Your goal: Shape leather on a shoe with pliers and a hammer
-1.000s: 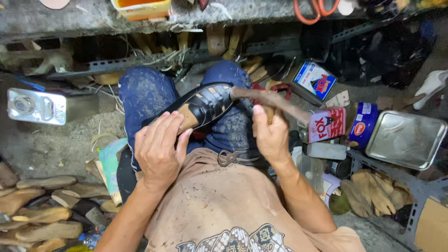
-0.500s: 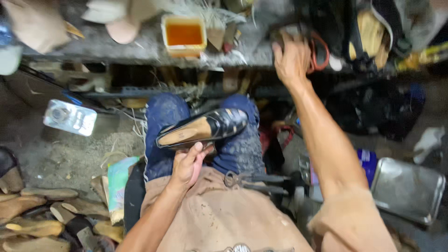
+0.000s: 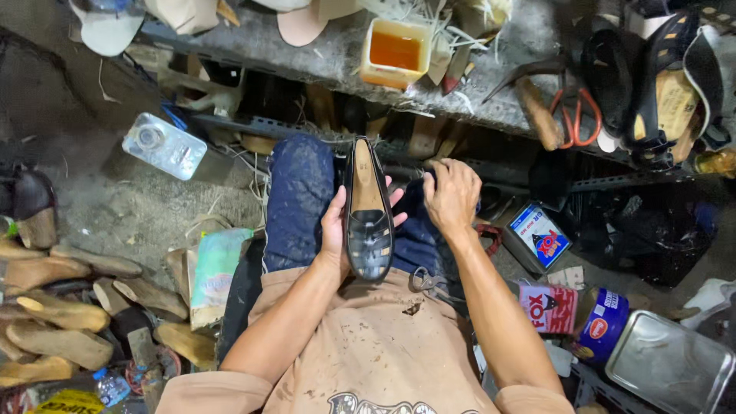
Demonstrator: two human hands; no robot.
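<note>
A black woven loafer (image 3: 368, 218) with a tan insole stands lengthwise over my lap, toe toward me. My left hand (image 3: 345, 226) cups it from underneath, fingers showing on its right side. My right hand (image 3: 452, 195) hovers just right of the shoe with fingers curled, holding nothing that I can see. My knees in blue jeans (image 3: 299, 199) sit under both hands. A hammer (image 3: 533, 103) with a wooden handle lies on the grey bench ledge (image 3: 337, 57) ahead to the right.
An orange tub of glue (image 3: 395, 52) and red-handled pliers (image 3: 575, 115) sit on the ledge. Wooden shoe lasts (image 3: 54, 322) pile at the left. A clear bottle (image 3: 163, 146) lies on the floor. Tins (image 3: 540, 238) and a metal tray (image 3: 671, 360) are at the right.
My right hand came back from the bench ledge down beside the shoe; the hammer it held a second ago now lies on the ledge. My left hand turned the shoe from sideways to lengthwise.
</note>
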